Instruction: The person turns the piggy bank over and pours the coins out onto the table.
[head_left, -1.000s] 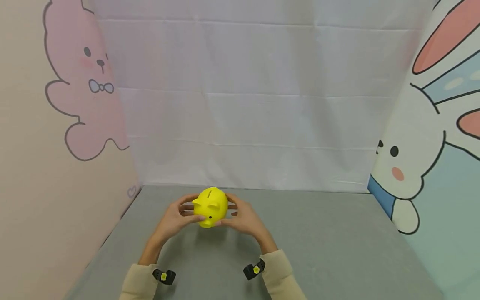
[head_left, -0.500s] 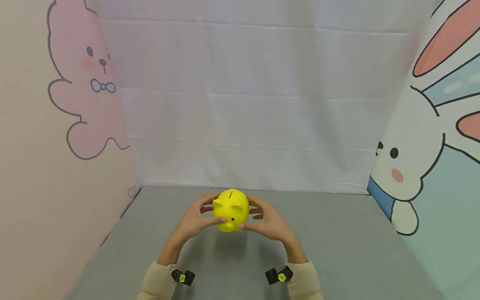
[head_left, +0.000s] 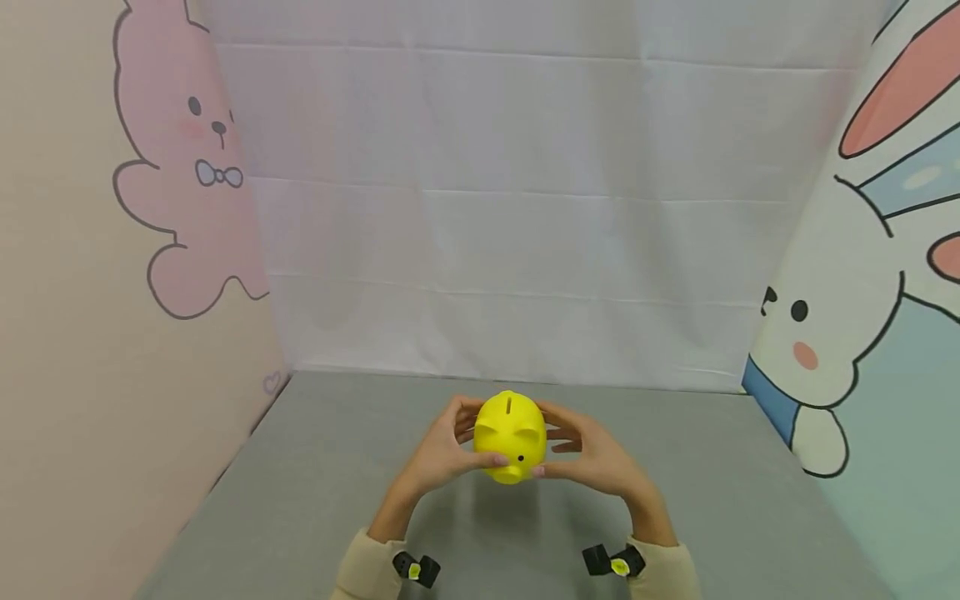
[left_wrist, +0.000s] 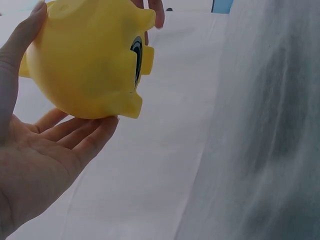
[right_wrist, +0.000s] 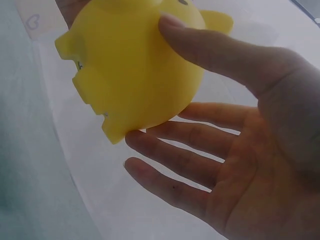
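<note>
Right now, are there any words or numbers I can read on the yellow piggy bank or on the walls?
No words, numbers or brand names can be read anywhere.
Piggy bank: plain yellow, only a black eye dot and a coin slot on top.
Pink bear picture and white rabbit picture: drawings only, no letters.
Small heart low on the left wall: a sign, not a word.

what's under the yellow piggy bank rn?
Air, then bare grey table: the piggy bank is held up between left hand and right hand. Left fingers touch its lower side. Its belly is only partly visible.
</note>
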